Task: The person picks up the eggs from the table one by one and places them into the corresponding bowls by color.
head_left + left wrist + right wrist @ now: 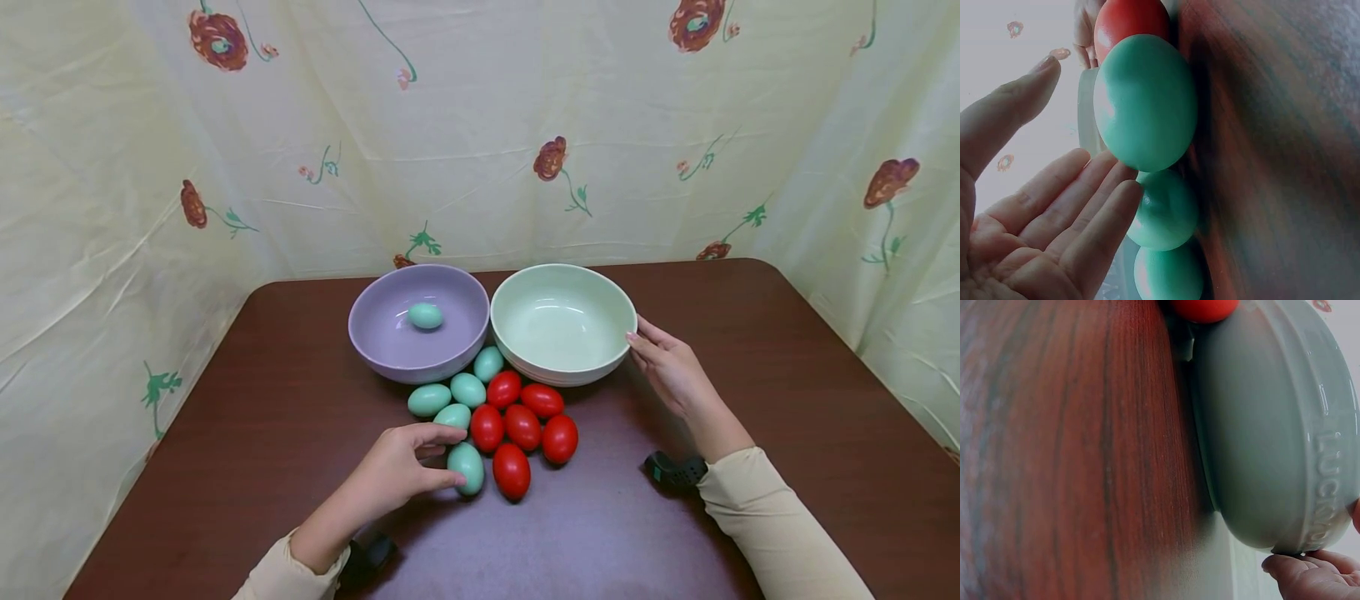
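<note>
My left hand [405, 458] reaches around the nearest green egg [466, 468], thumb and fingers spread. In the left wrist view that green egg [1145, 103] stands beyond the fingertips, with a visible gap to the thumb; contact is hard to tell. More green eggs [430, 400] lie behind it, beside several red eggs [522, 427]. My right hand [675, 375] touches the right side of the pale green bowl [562, 321], fingers fairly straight against its outside and thumb at the rim. The right wrist view shows the bowl's wall [1260, 437] with raised letters.
Left of the pale green bowl, touching or nearly touching it, stands a purple bowl [375, 333] with one green egg [425, 316] inside. Both bowls are near the far edge of the dark brown table [300, 375]. A flower-patterned curtain [465, 167] hangs behind and at the sides.
</note>
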A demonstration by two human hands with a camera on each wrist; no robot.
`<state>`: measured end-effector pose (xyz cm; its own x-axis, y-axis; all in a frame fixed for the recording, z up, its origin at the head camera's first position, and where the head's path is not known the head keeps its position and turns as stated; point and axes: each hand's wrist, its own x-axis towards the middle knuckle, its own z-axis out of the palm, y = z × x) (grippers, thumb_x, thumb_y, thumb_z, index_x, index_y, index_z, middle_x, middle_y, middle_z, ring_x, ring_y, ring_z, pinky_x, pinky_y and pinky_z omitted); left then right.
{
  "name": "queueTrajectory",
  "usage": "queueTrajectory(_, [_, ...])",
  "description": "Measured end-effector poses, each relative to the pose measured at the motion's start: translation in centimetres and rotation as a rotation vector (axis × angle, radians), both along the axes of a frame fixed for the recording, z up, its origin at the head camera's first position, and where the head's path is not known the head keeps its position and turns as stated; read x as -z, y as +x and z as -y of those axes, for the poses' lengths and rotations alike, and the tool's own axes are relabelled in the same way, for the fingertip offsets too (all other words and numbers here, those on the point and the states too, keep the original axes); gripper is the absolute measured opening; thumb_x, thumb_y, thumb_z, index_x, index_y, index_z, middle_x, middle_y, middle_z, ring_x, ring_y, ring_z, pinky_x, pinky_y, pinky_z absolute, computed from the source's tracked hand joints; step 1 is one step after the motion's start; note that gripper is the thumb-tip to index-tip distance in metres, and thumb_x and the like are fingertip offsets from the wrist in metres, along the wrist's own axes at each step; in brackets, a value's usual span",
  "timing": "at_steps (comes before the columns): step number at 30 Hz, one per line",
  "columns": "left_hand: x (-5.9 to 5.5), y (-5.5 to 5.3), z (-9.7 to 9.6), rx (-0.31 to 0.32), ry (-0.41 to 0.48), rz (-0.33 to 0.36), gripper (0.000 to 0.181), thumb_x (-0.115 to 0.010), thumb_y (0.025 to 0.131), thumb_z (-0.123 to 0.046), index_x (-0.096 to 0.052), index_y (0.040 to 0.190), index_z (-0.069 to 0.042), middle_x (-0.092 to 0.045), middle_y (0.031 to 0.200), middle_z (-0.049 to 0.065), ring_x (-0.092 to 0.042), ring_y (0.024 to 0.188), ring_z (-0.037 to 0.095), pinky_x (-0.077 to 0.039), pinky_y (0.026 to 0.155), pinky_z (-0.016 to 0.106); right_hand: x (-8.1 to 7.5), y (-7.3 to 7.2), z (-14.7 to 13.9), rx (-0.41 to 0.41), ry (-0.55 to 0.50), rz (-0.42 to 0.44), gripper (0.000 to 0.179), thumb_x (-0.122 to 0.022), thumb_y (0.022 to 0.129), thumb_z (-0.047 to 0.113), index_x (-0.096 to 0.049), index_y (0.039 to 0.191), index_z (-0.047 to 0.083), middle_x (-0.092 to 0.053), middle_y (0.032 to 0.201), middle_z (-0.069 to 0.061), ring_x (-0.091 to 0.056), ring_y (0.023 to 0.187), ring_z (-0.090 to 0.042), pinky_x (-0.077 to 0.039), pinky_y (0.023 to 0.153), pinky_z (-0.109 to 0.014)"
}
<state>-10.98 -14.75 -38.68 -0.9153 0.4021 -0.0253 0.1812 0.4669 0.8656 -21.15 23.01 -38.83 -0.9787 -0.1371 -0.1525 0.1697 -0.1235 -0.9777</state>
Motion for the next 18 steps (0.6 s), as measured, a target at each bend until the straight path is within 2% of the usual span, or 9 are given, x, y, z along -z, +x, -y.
queueTrajectory(12, [0.03, 0.04, -0.36, -0.005, -0.018, 0.011, 0.049, -0.086, 0.076, -0.017, -0.070, 0.118, 0.001, -0.072, 0.119, 0.015, -0.070, 0.107, 0.034, -0.056, 0.093, 0.040, -0.01, -0.06, 0.10, 0.001, -0.040, 0.005, 0.070, -0.051, 0.104, 0.019, -0.009, 0.158, 0.002, -0.003, 0.167, -0.010, -0.010, 0.153, -0.016, -0.014, 0.122, -0.031])
queueTrajectory(18, [0.23, -0.07, -0.67, 0.006, -0.044, -0.003, 0.048, -0.087, 0.075, -0.019, -0.071, 0.117, -0.003, -0.072, 0.117, 0.012, -0.071, 0.107, 0.031, -0.056, 0.092, 0.041, -0.11, -0.08, 0.00, -0.004, -0.031, 0.004, 0.070, -0.050, 0.104, 0.020, -0.008, 0.158, 0.003, -0.002, 0.167, -0.010, -0.010, 0.154, -0.018, -0.013, 0.122, -0.032])
